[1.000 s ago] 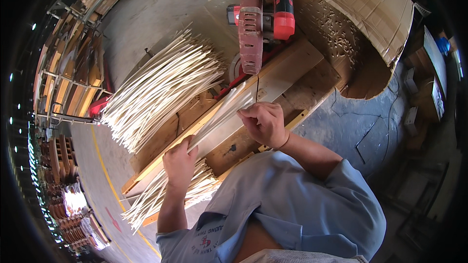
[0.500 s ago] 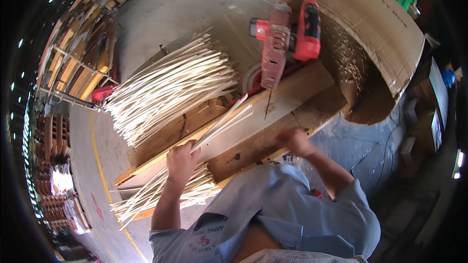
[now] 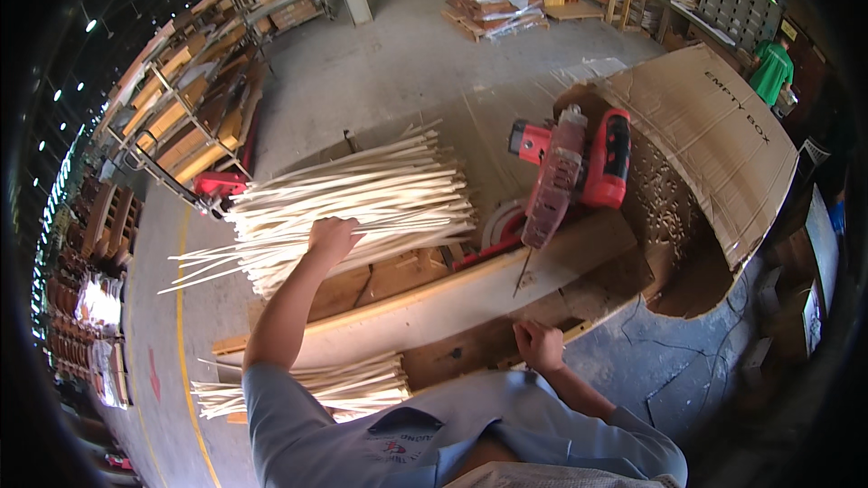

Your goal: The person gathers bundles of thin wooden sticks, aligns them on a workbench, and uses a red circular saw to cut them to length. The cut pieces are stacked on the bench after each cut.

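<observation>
My left hand is closed around a few thin pale wooden sticks, above the large pile of similar sticks. Their loose ends poke out to the left beyond the pile. My right hand is curled into a loose fist by the near edge of the wooden bench, with nothing visible in it. Beyond it stands a red mitre saw with a black-gripped handle. A smaller bundle of sticks lies at the near left, close to my body.
A big open cardboard box on the right holds many short wood cut-offs. Loaded racks and a red pallet jack stand at the left. A person in green is at the far right.
My left hand has carried the sticks from above the saw's fence forward onto the large pile. My right hand has slowed near the bench edge. The view has tilted up.
</observation>
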Motion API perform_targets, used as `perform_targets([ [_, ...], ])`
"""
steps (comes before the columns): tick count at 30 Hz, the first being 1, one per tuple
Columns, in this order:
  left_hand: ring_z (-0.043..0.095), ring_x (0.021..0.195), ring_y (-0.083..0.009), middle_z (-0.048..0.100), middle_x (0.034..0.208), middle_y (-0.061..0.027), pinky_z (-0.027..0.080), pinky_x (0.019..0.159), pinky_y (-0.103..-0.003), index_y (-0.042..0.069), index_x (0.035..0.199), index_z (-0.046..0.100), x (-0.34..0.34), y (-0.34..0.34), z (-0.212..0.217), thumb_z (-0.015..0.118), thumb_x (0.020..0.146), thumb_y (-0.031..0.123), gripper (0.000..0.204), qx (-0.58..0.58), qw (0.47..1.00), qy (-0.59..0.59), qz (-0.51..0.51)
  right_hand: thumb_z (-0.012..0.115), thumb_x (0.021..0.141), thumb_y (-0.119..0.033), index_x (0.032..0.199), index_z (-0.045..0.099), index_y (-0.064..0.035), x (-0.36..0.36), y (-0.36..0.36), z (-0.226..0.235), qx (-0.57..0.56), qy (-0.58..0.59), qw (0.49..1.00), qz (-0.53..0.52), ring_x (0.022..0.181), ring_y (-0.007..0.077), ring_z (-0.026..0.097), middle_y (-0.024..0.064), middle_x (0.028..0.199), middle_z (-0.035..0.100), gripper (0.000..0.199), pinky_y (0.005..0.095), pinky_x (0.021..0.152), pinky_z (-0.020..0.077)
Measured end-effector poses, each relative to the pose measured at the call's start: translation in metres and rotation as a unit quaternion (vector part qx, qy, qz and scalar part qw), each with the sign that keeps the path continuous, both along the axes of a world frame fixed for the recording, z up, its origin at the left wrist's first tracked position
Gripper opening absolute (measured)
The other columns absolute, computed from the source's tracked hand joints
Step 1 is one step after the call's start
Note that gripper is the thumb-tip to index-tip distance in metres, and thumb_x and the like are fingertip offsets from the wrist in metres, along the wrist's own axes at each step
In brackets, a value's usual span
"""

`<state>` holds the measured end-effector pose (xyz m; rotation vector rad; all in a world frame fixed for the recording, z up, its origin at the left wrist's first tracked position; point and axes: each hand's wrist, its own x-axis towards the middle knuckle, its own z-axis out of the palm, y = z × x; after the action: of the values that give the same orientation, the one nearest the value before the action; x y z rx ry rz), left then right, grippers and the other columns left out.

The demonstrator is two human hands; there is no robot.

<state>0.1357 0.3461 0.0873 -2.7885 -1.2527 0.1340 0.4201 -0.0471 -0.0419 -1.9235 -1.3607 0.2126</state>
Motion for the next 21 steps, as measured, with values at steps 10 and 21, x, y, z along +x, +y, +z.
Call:
perform_targets([
  [10, 0.078, 0.101, -0.0332, 0.08, 0.104, -0.0122, 0.062, 0.082, -0.048, 0.018, 0.117, 0.078, 0.102, 0.156, 0.009, 0.059, 0.098, 0.07, 0.058, 0.04, 0.997, 0.015, 0.071, 0.075, 0.089, -0.015, 0.086, 0.073, -0.008, -0.007, 0.008, 0.002, 0.032, -0.068, 0.994, -0.085, 0.066, 0.037, 0.071, 0.0136, 0.077, 0.072, 0.008, 0.0453, 0.059, 0.0562],
  [21, 0.03, 0.161, -0.0332, 0.043, 0.168, -0.0103, 0.032, 0.127, -0.053, 0.021, 0.156, 0.056, 0.122, 0.19, -0.045, 0.062, 0.084, 0.09, 0.1, -0.092, 0.969, 0.055, 0.223, 0.077, 0.085, -0.013, 0.085, 0.072, -0.0081, -0.007, 0.007, 0.003, 0.031, -0.087, 0.992, -0.091, 0.064, 0.0333, 0.072, 0.0107, 0.076, 0.072, 0.007, 0.0431, 0.058, 0.0567],
])
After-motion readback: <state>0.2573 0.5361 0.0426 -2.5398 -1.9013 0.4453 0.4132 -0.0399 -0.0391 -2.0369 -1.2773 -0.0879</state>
